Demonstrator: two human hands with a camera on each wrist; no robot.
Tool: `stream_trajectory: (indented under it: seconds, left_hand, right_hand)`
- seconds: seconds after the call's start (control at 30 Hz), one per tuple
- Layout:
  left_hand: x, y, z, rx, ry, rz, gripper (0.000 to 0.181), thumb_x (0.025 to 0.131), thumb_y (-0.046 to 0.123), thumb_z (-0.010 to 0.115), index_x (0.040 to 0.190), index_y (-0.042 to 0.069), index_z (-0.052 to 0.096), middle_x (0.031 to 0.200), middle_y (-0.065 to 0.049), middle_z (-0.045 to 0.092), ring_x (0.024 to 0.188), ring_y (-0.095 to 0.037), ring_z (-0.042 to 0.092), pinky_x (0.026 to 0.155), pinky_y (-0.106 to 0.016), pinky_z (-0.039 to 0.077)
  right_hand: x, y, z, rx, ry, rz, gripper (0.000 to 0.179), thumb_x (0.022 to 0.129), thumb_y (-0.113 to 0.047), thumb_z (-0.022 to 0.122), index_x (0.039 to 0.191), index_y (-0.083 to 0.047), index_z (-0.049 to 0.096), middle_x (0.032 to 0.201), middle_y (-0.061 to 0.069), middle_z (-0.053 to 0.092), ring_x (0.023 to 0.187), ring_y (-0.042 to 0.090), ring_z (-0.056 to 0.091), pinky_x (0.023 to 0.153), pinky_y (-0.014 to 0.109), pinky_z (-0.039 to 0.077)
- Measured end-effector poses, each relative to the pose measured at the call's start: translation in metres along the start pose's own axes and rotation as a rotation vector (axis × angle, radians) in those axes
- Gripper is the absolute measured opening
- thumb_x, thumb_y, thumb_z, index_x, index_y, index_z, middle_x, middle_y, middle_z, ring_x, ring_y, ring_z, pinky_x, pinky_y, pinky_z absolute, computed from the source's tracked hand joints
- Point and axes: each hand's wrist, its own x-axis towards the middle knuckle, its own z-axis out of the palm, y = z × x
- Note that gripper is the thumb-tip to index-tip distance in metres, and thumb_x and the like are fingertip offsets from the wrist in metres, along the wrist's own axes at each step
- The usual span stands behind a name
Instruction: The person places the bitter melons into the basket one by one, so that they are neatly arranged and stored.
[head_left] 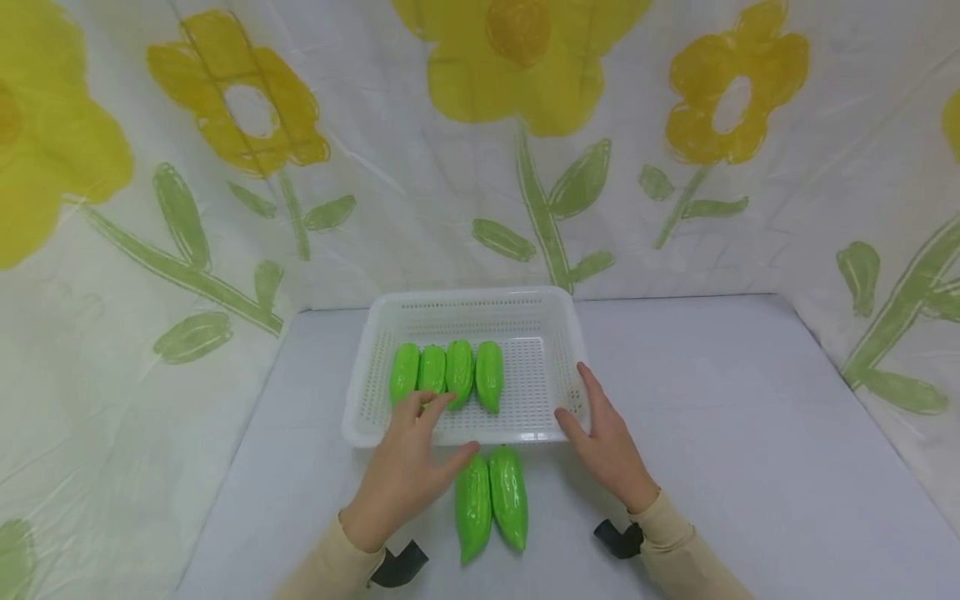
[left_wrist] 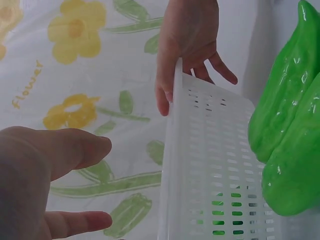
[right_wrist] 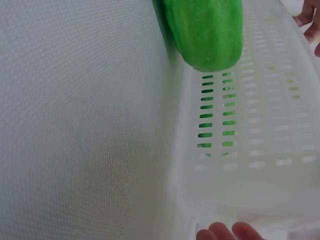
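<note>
Six green vegetables, one white basket, two hands are visible.

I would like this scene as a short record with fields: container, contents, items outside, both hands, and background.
Container: white basket, slotted walls
Contents: four green vegetables, side by side
Outside: two similar vegetables on the table, before the basket's near side
Left hand: above the near rim, holding nothing
Right hand: holds the basket's right rim near the front corner
Background: flower-patterned sheet
</note>
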Motion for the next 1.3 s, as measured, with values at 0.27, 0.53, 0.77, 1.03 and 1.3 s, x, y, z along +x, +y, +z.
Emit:
stream_trajectory:
  seconds: [0.27,0.53,0.77,1.03,1.3]
  left_hand:
    - [-0.009,0.002,0.005,0.018,0.053,0.079,0.068,0.084,0.037,0.085,0.14,0.005,0.062,0.129,-0.013,0.057,0.119,-0.027,0.059,0.093,-0.043,0.058]
    - [-0.028,0.003,0.012,0.014,0.096,0.096,0.063,0.082,0.035,0.088,0.134,0.007,0.066,0.122,-0.006,0.061,0.11,-0.02,0.063,0.087,-0.037,0.058]
    - [-0.053,0.009,0.019,0.01,-0.044,-0.013,0.061,0.085,0.04,0.085,0.138,0.015,0.065,0.12,0.004,0.061,0.105,-0.008,0.061,0.082,-0.031,0.058]
    - [-0.061,-0.001,0.036,-0.022,-0.07,-0.061,0.065,0.087,0.041,0.082,0.142,0.011,0.061,0.128,0.0,0.057,0.107,-0.014,0.063,0.082,-0.034,0.059]
    - [-0.058,-0.01,0.05,-0.042,-0.189,-0.156,0.076,0.09,0.047,0.077,0.149,0.006,0.053,0.133,-0.011,0.054,0.111,-0.027,0.065,0.084,-0.044,0.06]
  right_hand:
    - [0.0,0.001,0.001,-0.012,0.009,-0.012,0.078,0.106,-0.032,0.058,0.168,-0.013,0.016,0.169,0.02,0.03,0.151,0.042,0.037,0.118,0.062,0.034]
    - [-0.001,0.001,0.0,-0.002,-0.009,0.002,0.079,0.106,-0.035,0.058,0.168,-0.015,0.014,0.17,0.019,0.028,0.152,0.041,0.036,0.119,0.062,0.034]
    - [0.0,0.001,-0.001,-0.001,0.0,-0.007,0.079,0.106,-0.034,0.058,0.168,-0.015,0.014,0.169,0.019,0.029,0.151,0.04,0.038,0.118,0.061,0.035]
    - [0.002,0.002,0.0,-0.014,0.003,-0.021,0.078,0.107,-0.033,0.056,0.168,-0.013,0.013,0.169,0.02,0.029,0.151,0.041,0.037,0.118,0.062,0.034]
    - [0.002,0.004,0.002,-0.012,-0.002,-0.022,0.078,0.107,-0.035,0.056,0.168,-0.014,0.013,0.17,0.019,0.028,0.152,0.041,0.036,0.119,0.062,0.034]
